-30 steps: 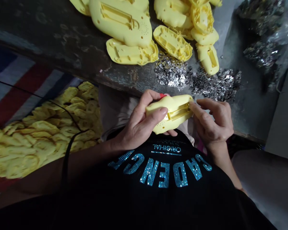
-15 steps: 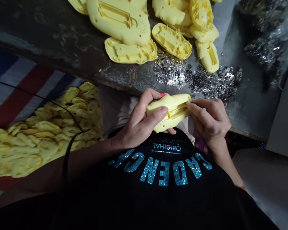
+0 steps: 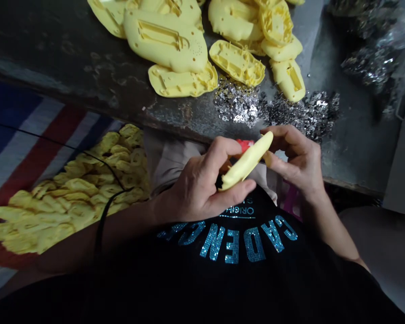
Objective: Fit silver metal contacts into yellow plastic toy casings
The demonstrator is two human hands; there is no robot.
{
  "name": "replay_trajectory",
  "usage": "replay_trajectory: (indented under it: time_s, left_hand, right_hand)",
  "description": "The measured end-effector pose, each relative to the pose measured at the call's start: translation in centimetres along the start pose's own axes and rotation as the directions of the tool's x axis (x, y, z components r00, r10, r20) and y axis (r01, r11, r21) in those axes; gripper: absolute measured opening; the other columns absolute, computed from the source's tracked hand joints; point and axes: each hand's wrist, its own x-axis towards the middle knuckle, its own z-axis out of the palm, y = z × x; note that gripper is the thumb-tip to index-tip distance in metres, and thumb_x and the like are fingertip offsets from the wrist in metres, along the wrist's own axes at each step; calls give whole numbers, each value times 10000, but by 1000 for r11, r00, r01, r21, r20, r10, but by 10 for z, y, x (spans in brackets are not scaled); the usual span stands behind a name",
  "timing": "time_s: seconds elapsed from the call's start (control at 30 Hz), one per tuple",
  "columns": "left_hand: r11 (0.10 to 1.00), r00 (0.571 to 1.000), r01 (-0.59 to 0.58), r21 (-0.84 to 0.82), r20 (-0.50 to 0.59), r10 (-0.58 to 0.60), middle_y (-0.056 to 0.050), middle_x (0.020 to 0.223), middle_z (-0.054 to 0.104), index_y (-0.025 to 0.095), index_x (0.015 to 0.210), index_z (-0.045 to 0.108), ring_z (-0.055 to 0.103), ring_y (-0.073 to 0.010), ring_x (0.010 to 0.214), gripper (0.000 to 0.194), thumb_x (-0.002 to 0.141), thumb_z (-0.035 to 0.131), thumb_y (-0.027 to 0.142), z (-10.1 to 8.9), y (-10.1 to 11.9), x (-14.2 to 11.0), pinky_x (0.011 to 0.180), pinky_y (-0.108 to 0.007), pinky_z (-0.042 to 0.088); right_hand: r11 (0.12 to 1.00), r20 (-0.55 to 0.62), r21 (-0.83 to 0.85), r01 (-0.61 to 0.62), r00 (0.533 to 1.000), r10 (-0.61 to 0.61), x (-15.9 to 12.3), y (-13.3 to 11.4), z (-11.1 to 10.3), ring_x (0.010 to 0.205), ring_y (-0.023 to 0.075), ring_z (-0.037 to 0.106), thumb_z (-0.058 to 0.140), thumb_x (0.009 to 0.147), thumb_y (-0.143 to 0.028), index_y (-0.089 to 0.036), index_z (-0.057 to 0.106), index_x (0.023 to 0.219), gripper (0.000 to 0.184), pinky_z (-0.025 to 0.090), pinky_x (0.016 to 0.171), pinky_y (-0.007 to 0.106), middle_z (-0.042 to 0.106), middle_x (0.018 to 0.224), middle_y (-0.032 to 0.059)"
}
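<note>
My left hand (image 3: 202,180) grips a yellow plastic shell (image 3: 246,162), which is turned nearly edge-on above my lap. Its thumb lies along the near side, and its other fingers are on the far side. Something red (image 3: 245,145) shows at the left fingertips; I cannot make out what it is. My right hand (image 3: 297,159) closes its thumb and fingers around the shell's right end. Whether a small part is between those fingers is hidden. Just beyond the hands lies a pile of small shiny metal pieces (image 3: 239,105) on the dark tabletop (image 3: 175,112).
Several more yellow shells (image 3: 168,42) are heaped at the back of the table. Clear plastic bags of metal pieces (image 3: 374,58) lie at the right. On striped sheeting (image 3: 37,144) at lower left sits a large pile of yellow parts (image 3: 70,193), with a black cord (image 3: 104,202) across it.
The shell has rolled from showing its slotted outer face to nearly edge-on. My right hand has shifted from pinching at the slot to spanning the shell's end.
</note>
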Motion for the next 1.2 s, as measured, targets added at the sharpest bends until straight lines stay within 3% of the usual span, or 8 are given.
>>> replay_trajectory:
  time_s: [0.07, 0.13, 0.27, 0.5, 0.73, 1.03, 1.13, 1.2]
  left_hand:
    - [978, 983, -184, 100, 38, 181, -75, 1347, 736, 363, 1563, 510, 778, -256, 969, 843, 840, 933, 457, -4, 3, 4, 839, -393, 689]
    - [950, 953, -290, 114, 125, 276, -92, 1355, 744, 342, 1653, 443, 780, -283, 1057, 1058, 764, 992, 503, -9, 6, 8, 870, -387, 687]
    - [967, 948, -232, 102, 245, 202, -120, 1385, 744, 308, 1763, 295, 768, -304, 1140, 1327, 689, 1035, 555, -13, 12, 17, 959, -394, 672]
    - [930, 903, -269, 249, 400, 154, -160, 1528, 628, 274, 1782, 259, 708, -353, 1315, 1310, 742, 988, 599, -11, 23, 29, 1087, -404, 612]
    - [920, 890, -300, 252, 421, 175, -114, 1408, 642, 273, 1738, 346, 744, -285, 1152, 1199, 752, 998, 476, -11, 23, 28, 949, -319, 637]
    - [924, 913, -371, 94, 221, 344, -106, 1220, 720, 191, 1517, 603, 740, -217, 1001, 849, 798, 967, 458, 0, 16, 29, 837, -275, 661]
    - [940, 944, -329, 90, -6, 331, -91, 1219, 766, 253, 1404, 702, 753, -223, 992, 577, 887, 918, 391, 1, 9, 24, 861, -326, 660]
    - [980, 971, -188, 62, -140, 195, -82, 1307, 755, 298, 1436, 650, 752, -206, 952, 539, 948, 865, 372, -1, 5, 19, 831, -340, 661]
  right_hand:
    - [996, -72, 62, 62, 996, -57, -5, 5, 7, 932, 172, 774, 820, 963, -350, -268, 757, 1293, 346, 649, 843, 315, 798, 1137, 20]
    - [988, -156, 59, 146, 978, -135, -10, 10, 13, 962, 195, 793, 798, 969, -364, -287, 749, 1304, 348, 670, 851, 338, 805, 1146, 30]
    - [941, -283, -128, 314, 898, -338, -19, 24, 19, 874, 224, 776, 714, 1014, -496, -313, 716, 1305, 344, 667, 751, 385, 789, 1022, 38]
    - [844, -369, -289, 451, 761, -533, -23, 39, 16, 851, 272, 757, 693, 1001, -499, -330, 715, 1361, 398, 646, 740, 454, 782, 1010, 46]
    - [829, -315, -284, 482, 770, -555, -23, 30, 14, 837, 281, 767, 647, 1042, -460, -356, 669, 1451, 423, 637, 713, 460, 775, 1013, 51]
    - [893, -427, -308, 328, 791, -438, -31, 32, 26, 857, 286, 770, 591, 1062, -577, -357, 651, 1373, 386, 667, 727, 466, 750, 1039, 74]
    - [954, -499, -92, 285, 816, -292, -32, 28, 36, 893, 240, 782, 742, 996, -502, -314, 680, 1326, 385, 665, 752, 382, 764, 1076, 61]
    - [972, -434, 94, 213, 888, -153, -29, 22, 36, 841, 187, 767, 821, 957, -433, -291, 712, 1246, 339, 640, 732, 306, 766, 1002, 20]
